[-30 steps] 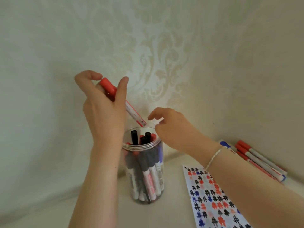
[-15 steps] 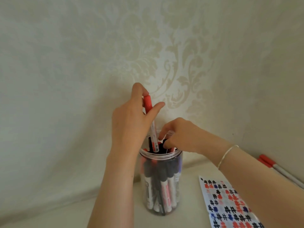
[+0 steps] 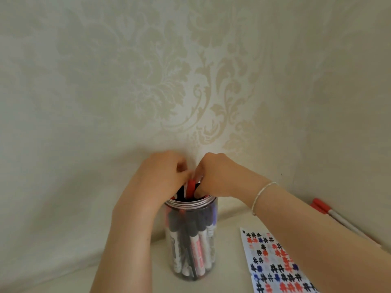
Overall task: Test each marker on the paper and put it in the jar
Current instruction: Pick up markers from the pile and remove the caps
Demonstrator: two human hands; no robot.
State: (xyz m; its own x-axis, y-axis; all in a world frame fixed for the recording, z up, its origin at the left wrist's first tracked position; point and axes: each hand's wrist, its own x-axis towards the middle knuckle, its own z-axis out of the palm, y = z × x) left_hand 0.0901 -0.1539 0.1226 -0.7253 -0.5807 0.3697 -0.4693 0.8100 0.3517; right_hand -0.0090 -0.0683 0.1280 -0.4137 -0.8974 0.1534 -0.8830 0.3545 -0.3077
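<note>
A clear plastic jar (image 3: 191, 240) stands near the wall, packed with several black, red and blue markers. Both hands meet right over its mouth. My left hand (image 3: 163, 178) pinches the top of a red marker (image 3: 191, 187), which stands upright in the jar with only its cap above the rim. My right hand (image 3: 218, 178) curls its fingers and thumb round marker tops at the right side of the mouth, touching the red cap. The test paper (image 3: 273, 261), covered in red, blue and black marks, lies to the jar's right, partly under my right forearm.
Two red-capped markers (image 3: 323, 208) lie along the wall at the far right, behind my right arm. The patterned wall rises just behind the jar. A pale tabletop (image 3: 131, 271) surrounds the jar.
The red marker has gone from tilted above the jar to upright and deep inside it. My left hand came down with it and both hands closed in over the mouth.
</note>
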